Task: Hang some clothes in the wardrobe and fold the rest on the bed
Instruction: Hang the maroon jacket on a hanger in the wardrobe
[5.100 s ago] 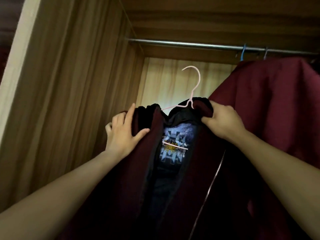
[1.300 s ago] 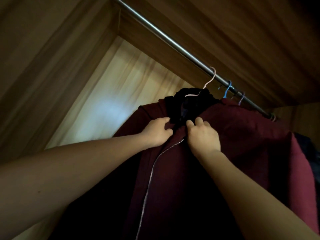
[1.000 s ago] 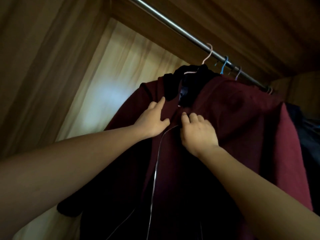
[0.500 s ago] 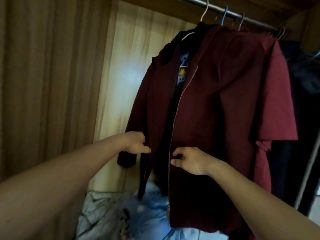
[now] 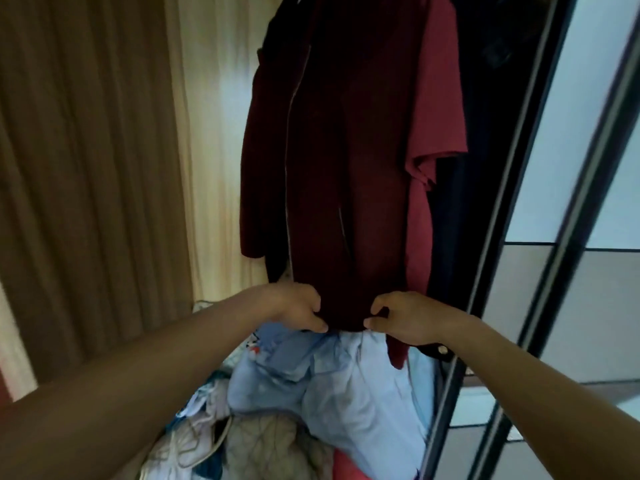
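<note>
Head view: looks into an open wardrobe, down past hanging clothes to a heap on its floor.
Side wall (image 5: 86, 168): brown wood grain, far left of the maroon jacket.
Back panel (image 5: 211, 133): pale wood, behind the jacket and showing on its left.
Left hand (image 5: 294, 308): at the left corner of the jacket's bottom hem, fingers curled, thumb and fingertips pinching the cloth.
Zip (image 5: 289, 168): a thin pale line running down the jacket's left half; whether it is done up cannot be told.
Heap of clothes (image 5: 329, 375): directly below the jacket, with pale blue fabric on top just under the hem and a grey quilted piece and a red piece lower down.
Maroon jacket (image 5: 339, 168): hangs straight down inside the wardrobe, its top cut off by the frame edge and its hem held at both corners.
Right hand (image 5: 405, 318): at the right corner of the hem, thumb and forefinger closed on the edge.
Red short-sleeved shirt (image 5: 436, 116): hangs against the jacket's right side, its sleeve sticking out.
Dark garment (image 5: 485, 133): hangs right of the shirt, further from the jacket.
Door rails (image 5: 519, 202): dark slanting bars, far right of the jacket.
</note>
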A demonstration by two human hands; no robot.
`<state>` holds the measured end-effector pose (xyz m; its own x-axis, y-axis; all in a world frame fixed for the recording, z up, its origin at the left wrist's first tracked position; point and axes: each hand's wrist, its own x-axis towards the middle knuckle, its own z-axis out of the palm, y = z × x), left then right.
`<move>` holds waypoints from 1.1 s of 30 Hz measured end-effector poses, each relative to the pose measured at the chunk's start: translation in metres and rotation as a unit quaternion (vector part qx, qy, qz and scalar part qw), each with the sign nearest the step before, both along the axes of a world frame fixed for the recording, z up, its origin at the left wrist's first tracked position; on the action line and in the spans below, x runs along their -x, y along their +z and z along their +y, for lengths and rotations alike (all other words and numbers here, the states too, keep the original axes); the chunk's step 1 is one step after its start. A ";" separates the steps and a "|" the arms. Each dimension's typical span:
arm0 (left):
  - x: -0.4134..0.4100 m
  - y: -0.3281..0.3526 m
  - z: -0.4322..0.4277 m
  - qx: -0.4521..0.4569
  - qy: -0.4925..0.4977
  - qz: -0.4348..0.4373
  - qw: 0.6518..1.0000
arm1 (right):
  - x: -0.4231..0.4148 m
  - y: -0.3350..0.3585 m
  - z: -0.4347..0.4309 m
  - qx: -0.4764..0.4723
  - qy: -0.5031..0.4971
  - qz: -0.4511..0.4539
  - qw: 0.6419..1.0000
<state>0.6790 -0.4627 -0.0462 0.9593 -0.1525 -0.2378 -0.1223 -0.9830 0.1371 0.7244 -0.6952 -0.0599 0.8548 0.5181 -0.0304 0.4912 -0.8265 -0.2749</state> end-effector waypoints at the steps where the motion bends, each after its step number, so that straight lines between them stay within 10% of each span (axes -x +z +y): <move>1: 0.001 -0.001 -0.013 0.004 -0.008 -0.004 1.000 | 0.004 -0.001 -0.012 -0.004 -0.009 0.000 1.000; 14: -0.066 0.018 -0.183 0.191 -0.120 -0.176 0.958 | 0.031 0.009 -0.177 0.007 -0.182 -0.060 0.981; 25: -0.145 0.031 -0.248 0.399 -0.045 -0.047 0.914 | 0.024 0.017 -0.226 -0.014 -0.203 -0.124 0.971; 33: -0.141 0.020 -0.231 0.394 -0.060 -0.093 0.912 | 0.019 0.030 -0.205 -0.043 -0.189 -0.184 0.964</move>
